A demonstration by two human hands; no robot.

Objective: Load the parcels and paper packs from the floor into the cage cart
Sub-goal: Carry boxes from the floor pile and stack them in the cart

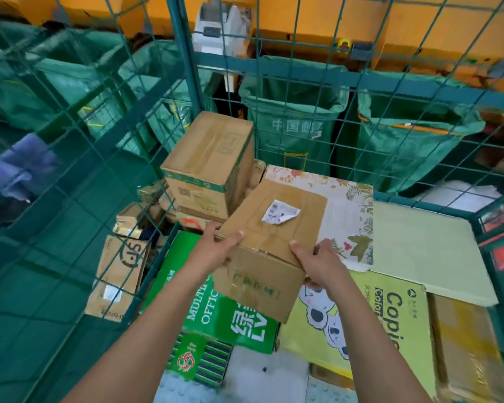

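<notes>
I saw both hands, left (216,251) and right (317,264), clamped on 1 taped cardboard parcel (271,242) above paper packs (390,312) inside the cage cart (186,53).

The green paper pack (216,309) just below the left hand's fingers (230,239) reads "MULTI", "OFFIC" and "LV" in white, partly covered. The yellow pack (390,315) just below the right hand's fingers (300,248) carries "Copi" and "Color" in dark letters. Well above both hands, a green mail sack (297,132) behind the cage mesh shows "中国邮"; left of the left fingers a flattened brown carton (120,274) bears a circled "JS".
</notes>
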